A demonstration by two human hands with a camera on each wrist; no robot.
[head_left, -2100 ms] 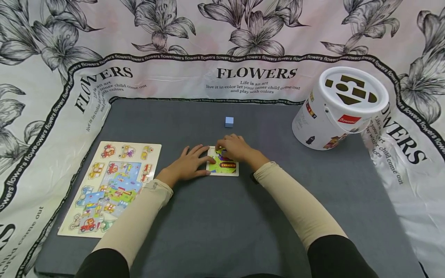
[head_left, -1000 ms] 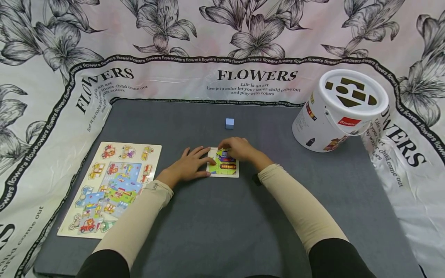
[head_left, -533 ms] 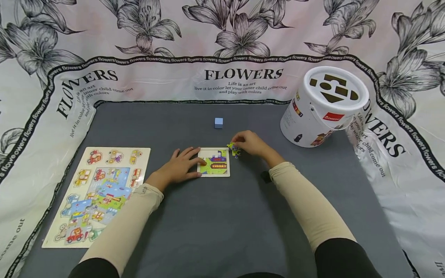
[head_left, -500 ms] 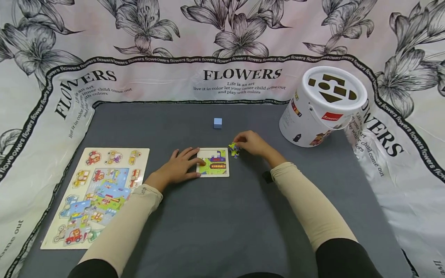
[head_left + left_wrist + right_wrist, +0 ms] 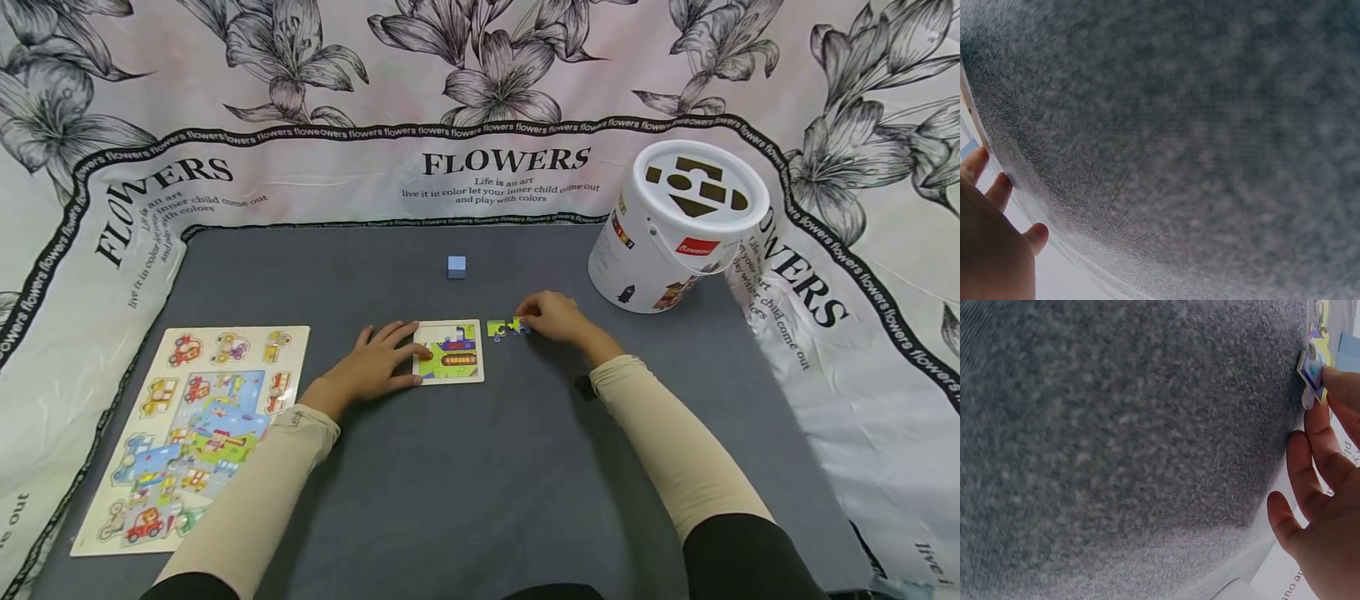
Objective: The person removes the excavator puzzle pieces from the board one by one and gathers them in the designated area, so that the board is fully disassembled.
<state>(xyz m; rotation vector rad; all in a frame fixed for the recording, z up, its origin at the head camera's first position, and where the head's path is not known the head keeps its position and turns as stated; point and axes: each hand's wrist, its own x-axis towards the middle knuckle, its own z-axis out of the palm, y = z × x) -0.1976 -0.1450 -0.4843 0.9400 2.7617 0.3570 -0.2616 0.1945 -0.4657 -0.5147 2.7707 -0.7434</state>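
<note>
My left hand point(image 5: 367, 371) lies with spread fingers on the left edge of a small framed jigsaw puzzle point(image 5: 482, 354). The puzzle shows a purple and red vehicle on green, and its upper left is bare and pale. Just right of the frame, my right hand point(image 5: 561, 321) pinches a green and purple jigsaw piece point(image 5: 517, 326) between thumb and forefinger. A second green piece point(image 5: 496, 330) is between it and the frame. In the right wrist view, the pinched piece point(image 5: 1311, 369) is close over the grey table, at the thumb tip.
A large vehicle puzzle board point(image 5: 292, 350) with several loose pictures on it lies at the left, partly under the left forearm. A blue cube point(image 5: 456, 267) sits behind the small puzzle. A white bucket point(image 5: 637, 258) with a shape-cut lid stands at the back right.
My right hand has lifted from the small puzzle's top and moved right with a jigsaw piece. Two pieces now show beside the frame. The left hand keeps its place on the puzzle.
</note>
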